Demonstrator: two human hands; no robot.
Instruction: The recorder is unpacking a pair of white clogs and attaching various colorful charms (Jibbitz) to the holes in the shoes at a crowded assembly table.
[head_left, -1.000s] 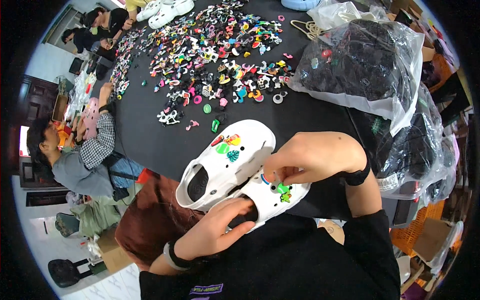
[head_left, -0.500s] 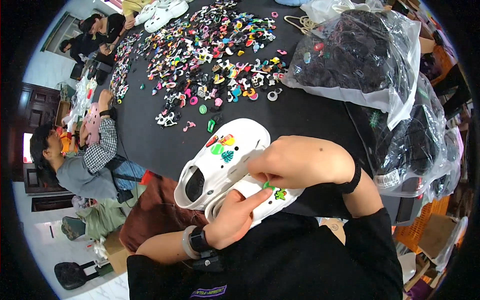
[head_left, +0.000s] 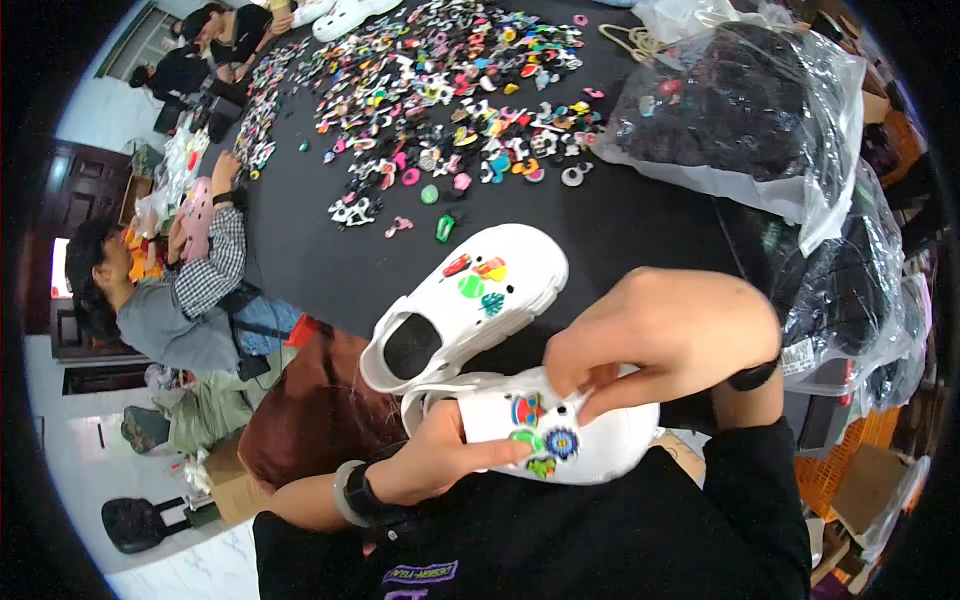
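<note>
My left hand (head_left: 435, 460) grips the nearer white clog (head_left: 625, 445), its thumb lying on a round green charm on the upper. Around that thumb sit a blue flower-like charm (head_left: 562, 443), a red-and-blue charm (head_left: 526, 409) and a green-and-yellow charm (head_left: 541, 467). My right hand (head_left: 670, 335) is closed at the far side of the same clog, thumb and fingers pressed against its upper; whether a small piece is between them is hidden. Just beyond lies the other white clog (head_left: 520, 255), carrying a green ball charm (head_left: 471, 287), a leaf charm (head_left: 492, 304) and red and yellow ones.
Many loose shoe charms (head_left: 430, 90) spread over the black table (head_left: 300, 250). Clear plastic bags (head_left: 730, 120) with dark contents lie at the right. Another person (head_left: 170, 310) at the left holds a pink clog (head_left: 197, 220). More people sit at the far left.
The nearer clog has turned and come closer, showing more charms. My right hand has moved from the green charm to the clog's far side. The view has shifted slightly.
</note>
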